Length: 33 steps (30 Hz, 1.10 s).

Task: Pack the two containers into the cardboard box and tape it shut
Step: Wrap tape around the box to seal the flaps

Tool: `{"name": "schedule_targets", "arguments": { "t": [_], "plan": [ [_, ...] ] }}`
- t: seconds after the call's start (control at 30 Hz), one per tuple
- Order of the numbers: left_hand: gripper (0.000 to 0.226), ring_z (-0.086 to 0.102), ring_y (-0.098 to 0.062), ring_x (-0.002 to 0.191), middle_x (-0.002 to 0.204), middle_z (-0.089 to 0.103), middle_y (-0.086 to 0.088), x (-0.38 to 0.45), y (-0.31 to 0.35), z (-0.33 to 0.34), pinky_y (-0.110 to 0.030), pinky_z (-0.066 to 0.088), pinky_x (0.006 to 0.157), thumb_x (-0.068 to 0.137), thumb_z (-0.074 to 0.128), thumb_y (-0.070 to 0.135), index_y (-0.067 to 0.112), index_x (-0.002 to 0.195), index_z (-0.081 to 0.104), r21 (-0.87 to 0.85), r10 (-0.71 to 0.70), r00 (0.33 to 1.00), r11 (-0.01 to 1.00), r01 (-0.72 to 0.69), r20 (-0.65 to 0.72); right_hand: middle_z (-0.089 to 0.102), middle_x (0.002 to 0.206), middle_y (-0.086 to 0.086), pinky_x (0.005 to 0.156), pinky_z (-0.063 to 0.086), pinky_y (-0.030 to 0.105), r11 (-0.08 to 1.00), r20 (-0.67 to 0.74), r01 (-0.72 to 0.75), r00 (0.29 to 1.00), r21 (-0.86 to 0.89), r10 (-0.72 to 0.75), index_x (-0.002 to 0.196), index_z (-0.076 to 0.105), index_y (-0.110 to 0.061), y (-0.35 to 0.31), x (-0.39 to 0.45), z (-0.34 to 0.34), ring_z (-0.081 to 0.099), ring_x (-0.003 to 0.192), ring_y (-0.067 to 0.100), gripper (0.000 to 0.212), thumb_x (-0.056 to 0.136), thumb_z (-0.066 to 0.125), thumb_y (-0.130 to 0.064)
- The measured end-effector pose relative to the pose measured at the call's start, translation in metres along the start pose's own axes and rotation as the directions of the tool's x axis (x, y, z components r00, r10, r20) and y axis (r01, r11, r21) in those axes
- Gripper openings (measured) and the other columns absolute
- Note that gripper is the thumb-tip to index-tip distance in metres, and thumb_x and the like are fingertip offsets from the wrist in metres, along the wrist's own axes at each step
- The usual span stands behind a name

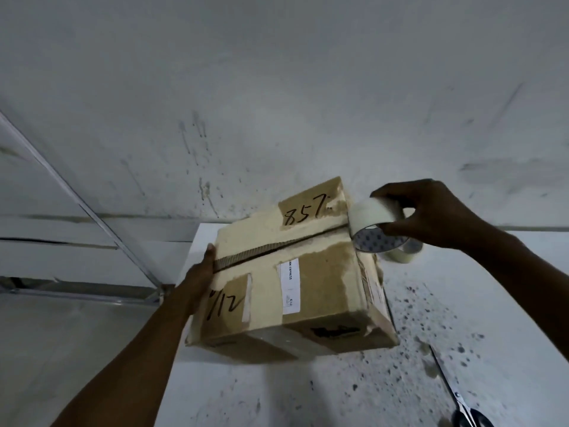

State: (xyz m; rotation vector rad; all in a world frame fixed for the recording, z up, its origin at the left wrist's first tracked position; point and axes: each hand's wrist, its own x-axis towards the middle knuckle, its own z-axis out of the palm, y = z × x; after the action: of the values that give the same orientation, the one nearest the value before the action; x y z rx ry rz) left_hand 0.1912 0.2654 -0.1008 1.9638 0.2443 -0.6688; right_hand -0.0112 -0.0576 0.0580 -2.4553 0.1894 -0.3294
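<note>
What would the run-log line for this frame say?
brown cardboard box: flaps closed, seam untaped | left hand: steadying box | right hand: holding white tape roll

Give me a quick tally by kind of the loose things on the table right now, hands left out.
Cardboard box: 1
Tape rolls: 2, one gripped in the right hand at, one on the table behind it
Scissors: 1
Total: 4

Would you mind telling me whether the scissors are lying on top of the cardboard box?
No, the scissors lie on the white table, to the right of the cardboard box.
</note>
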Motion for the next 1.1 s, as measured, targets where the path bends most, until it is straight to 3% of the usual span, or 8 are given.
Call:
{"name": "schedule_targets", "arguments": {
  "t": [0.13, 0.27, 0.37, 0.43, 0.57, 0.67, 0.83, 1.1],
  "plan": [
    [0.079, 0.057, -0.030, 0.091, 0.113, 0.059, -0.021, 0.006, -0.010, 0.001, -0.038, 0.047, 0.086, 0.094, 0.030, 0.064, -0.004, 0.124, 0.054, -0.059, 0.018, 1.000, 0.998, -0.017, 0.011, 0.070, 0.097, -0.010, 0.077, 0.055, 0.020, 0.994, 0.021, 0.085, 0.996, -0.074, -0.084, 0.104, 0.069, -0.028, -0.047, 0.019, -0.002, 0.065, 0.087, 0.004, 0.043, 0.064, 0.081, -0.019],
    [0.065, 0.057, -0.029, 0.085, 0.105, 0.060, -0.025, 0.014, -0.011, -0.009, -0.034, 0.040, 0.080, 0.099, 0.029, 0.055, 0.000, 0.089, 0.062, 0.075, 0.111, 0.993, 0.991, -0.107, -0.048, 0.067, 0.101, -0.012, 0.065, 0.048, 0.005, 0.980, 0.066, 0.161, 0.986, -0.120, -0.154, 0.112, 0.068, -0.025, -0.093, 0.050, 0.013, 0.061, 0.080, -0.002, 0.044, 0.069, 0.078, -0.028],
    [0.062, 0.061, -0.037, 0.096, 0.100, 0.063, -0.027, 0.028, -0.017, -0.027, -0.035, 0.041, 0.078, 0.099, 0.031, 0.052, -0.002, 0.087, 0.059, 0.380, 0.204, 0.973, 0.913, -0.149, -0.108, 0.066, 0.103, -0.011, 0.061, 0.047, 0.005, 0.967, 0.096, 0.219, 0.974, -0.133, -0.207, 0.114, 0.067, -0.022, -0.128, 0.075, 0.032, 0.062, 0.080, 0.001, 0.043, 0.073, 0.077, -0.027],
    [0.061, 0.060, -0.039, 0.105, 0.107, 0.064, -0.026, 0.033, -0.018, -0.033, -0.038, 0.044, 0.086, 0.097, 0.034, 0.052, -0.003, 0.101, 0.060, 0.429, 0.302, 0.944, 0.877, -0.219, -0.135, 0.068, 0.110, -0.006, 0.072, 0.052, 0.016, 0.953, 0.103, 0.261, 0.964, -0.151, -0.247, 0.116, 0.068, -0.020, -0.149, 0.089, 0.048, 0.064, 0.090, 0.008, 0.044, 0.074, 0.076, -0.028],
    [0.042, 0.053, -0.027, 0.123, 0.133, 0.057, -0.012, 0.002, 0.038, -0.049, -0.032, 0.037, 0.098, 0.102, 0.040, 0.037, 0.012, 0.133, 0.054, 0.052, 0.468, 0.878, 0.884, -0.465, -0.101, 0.068, 0.118, 0.002, 0.087, 0.054, 0.033, 0.938, 0.102, 0.312, 0.949, -0.148, -0.300, 0.118, 0.067, -0.017, -0.184, 0.113, 0.084, 0.065, 0.100, 0.016, 0.047, 0.075, 0.075, -0.032],
    [0.038, 0.055, -0.013, 0.117, 0.130, 0.058, 0.007, -0.034, 0.089, -0.075, -0.037, 0.043, 0.098, 0.098, 0.041, 0.052, 0.034, 0.129, 0.055, -0.352, 0.491, 0.870, 0.824, -0.443, 0.054, 0.067, 0.121, 0.003, 0.089, 0.054, 0.035, 0.926, 0.125, 0.353, 0.933, -0.136, -0.337, 0.119, 0.066, -0.015, -0.204, 0.128, 0.111, 0.064, 0.103, 0.017, 0.047, 0.076, 0.073, -0.032],
    [0.033, 0.062, -0.020, 0.108, 0.118, 0.069, -0.006, -0.042, 0.100, -0.112, -0.037, 0.049, 0.097, 0.096, 0.049, 0.048, 0.024, 0.103, 0.069, -0.360, 0.410, 0.905, 0.866, -0.348, 0.112, 0.066, 0.116, 0.007, 0.081, 0.052, 0.030, 0.927, 0.138, 0.366, 0.925, -0.080, -0.354, 0.121, 0.061, -0.015, -0.224, 0.139, 0.140, 0.062, 0.097, 0.018, 0.045, 0.079, 0.071, -0.030],
    [0.035, 0.067, -0.021, 0.106, 0.117, 0.069, -0.004, -0.029, 0.078, -0.136, -0.036, 0.058, 0.084, 0.091, 0.061, 0.037, 0.024, 0.124, 0.061, -0.203, 0.576, 0.790, 0.816, -0.542, 0.208, 0.064, 0.108, 0.004, 0.069, 0.047, 0.020, 0.953, 0.115, 0.302, 0.948, -0.021, -0.298, 0.130, 0.049, -0.020, -0.217, 0.130, 0.165, 0.058, 0.087, 0.015, 0.051, 0.083, 0.067, -0.027]
  ]
}}
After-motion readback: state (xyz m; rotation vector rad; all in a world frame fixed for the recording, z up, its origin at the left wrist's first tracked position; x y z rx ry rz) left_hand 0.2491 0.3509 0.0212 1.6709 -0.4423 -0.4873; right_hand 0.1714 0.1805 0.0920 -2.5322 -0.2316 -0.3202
